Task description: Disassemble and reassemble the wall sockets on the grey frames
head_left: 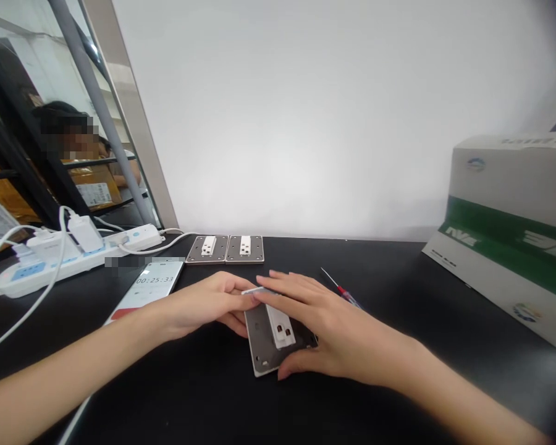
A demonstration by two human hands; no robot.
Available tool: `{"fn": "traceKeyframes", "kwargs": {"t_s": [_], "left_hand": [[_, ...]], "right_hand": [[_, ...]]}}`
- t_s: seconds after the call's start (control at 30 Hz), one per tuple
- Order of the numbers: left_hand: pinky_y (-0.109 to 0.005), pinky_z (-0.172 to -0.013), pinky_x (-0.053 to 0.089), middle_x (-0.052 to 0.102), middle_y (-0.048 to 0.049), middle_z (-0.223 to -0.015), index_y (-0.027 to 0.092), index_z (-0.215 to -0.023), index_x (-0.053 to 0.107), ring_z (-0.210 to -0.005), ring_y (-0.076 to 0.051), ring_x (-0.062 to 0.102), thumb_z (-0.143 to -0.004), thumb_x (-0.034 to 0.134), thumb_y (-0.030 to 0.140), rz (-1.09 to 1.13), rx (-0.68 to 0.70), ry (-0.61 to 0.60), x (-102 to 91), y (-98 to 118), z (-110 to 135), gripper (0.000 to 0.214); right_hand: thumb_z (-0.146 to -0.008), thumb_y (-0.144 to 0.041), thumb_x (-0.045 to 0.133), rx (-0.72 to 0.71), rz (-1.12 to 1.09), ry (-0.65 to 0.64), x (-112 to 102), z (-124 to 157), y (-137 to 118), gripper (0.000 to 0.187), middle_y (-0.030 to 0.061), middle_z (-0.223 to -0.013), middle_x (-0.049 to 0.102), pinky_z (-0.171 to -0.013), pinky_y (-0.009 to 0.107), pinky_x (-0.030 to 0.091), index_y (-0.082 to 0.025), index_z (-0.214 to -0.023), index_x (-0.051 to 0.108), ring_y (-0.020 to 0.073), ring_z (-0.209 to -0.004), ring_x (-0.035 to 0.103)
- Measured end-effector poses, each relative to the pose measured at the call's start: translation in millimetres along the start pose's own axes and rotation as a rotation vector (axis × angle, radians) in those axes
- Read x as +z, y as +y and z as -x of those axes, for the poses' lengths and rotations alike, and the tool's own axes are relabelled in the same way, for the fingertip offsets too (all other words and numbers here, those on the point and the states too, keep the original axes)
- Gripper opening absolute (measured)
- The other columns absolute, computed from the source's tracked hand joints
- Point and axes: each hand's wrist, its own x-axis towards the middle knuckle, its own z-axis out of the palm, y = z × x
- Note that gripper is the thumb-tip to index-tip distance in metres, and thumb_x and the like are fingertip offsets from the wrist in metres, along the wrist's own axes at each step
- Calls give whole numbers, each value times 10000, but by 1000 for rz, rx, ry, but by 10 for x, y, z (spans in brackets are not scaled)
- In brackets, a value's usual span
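Observation:
Both my hands are on a square wall socket plate (265, 346), its grey back facing up toward me with a white socket module in the middle. My left hand (208, 303) pinches its far left corner between thumb and fingers. Over the plate's far and right side lies my right hand (319, 321), fingers across the top and thumb at the near edge. The plate is tilted above the black tabletop. Its right part is covered by my right hand. Just beyond that hand rests a screwdriver (343, 292) with a red and clear handle.
Two similar socket plates (220, 259) lie side by side near the wall. To the left are a phone (160, 275) showing a timer and a white power strip (97, 262) with cables. A white and green box (514, 247) stands right. Behind glass, a person (69, 133) sits.

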Motion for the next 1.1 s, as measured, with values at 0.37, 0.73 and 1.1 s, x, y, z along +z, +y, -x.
{"fn": "traceKeyframes", "kwargs": {"t_s": [0.37, 0.73, 1.1], "left_hand": [[-275, -662, 492, 712, -23, -863, 236, -983, 681, -749, -192, 652, -869, 583, 470, -656, 183, 561, 45, 60, 208, 278], [-365, -872, 476, 652, -62, -1095, 238, -1261, 526, -955, -223, 624, -973, 414, 182, -1106, 513, 592, 18, -432, 555, 315], [-353, -789, 484, 661, -62, -846, 170, -1129, 584, -793, -213, 641, -929, 417, 89, -1134, 631, 429, 120, -360, 568, 273]], "right_hand": [[-637, -416, 771, 155, 57, 3, 103, -11, 12, 847, 105, -1392, 536, -1038, 401, 401, -143, -1387, 487, 285, -1230, 487], [-663, -464, 753, 375, 8, -116, 102, -26, 52, 969, 76, -1433, 467, -1050, 454, 381, -311, -1499, 288, 317, -1260, 466], [-686, -498, 701, 416, 64, -164, -247, -756, 1007, 998, 129, -1392, 507, -966, 429, 434, -197, -1513, 231, 322, -1153, 549]]}}
